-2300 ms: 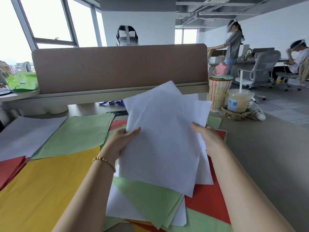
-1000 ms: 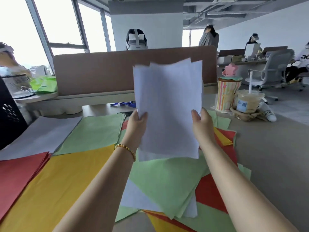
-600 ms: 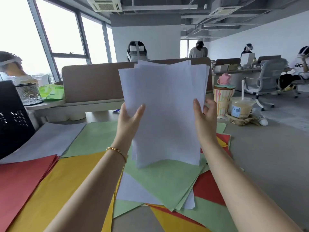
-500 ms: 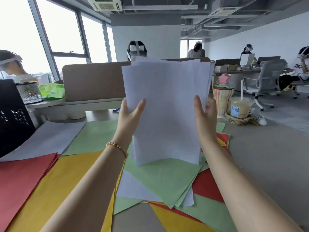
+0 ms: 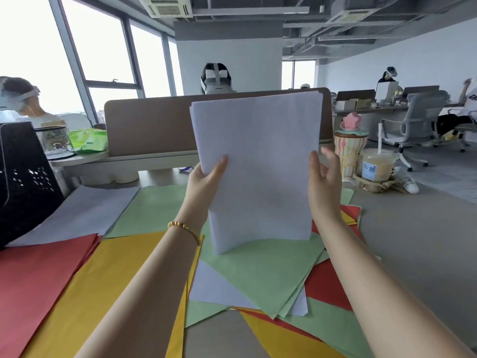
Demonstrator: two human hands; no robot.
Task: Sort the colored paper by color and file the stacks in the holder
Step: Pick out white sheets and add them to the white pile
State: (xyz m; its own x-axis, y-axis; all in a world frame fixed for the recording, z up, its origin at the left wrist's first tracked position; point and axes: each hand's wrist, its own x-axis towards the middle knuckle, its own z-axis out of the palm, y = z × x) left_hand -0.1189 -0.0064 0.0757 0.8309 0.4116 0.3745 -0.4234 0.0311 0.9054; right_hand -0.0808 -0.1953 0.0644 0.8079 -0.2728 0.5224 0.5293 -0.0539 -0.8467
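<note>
While left hand holds white stack upright, right hand seemingly loose.

No readable text anywhere; the label on the drink cup is too blurred to read.

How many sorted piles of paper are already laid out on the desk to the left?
4: white pile at the back left, green pile beside it, red pile at the near left, yellow pile next to the red. The unsorted heap lies separately.
</note>
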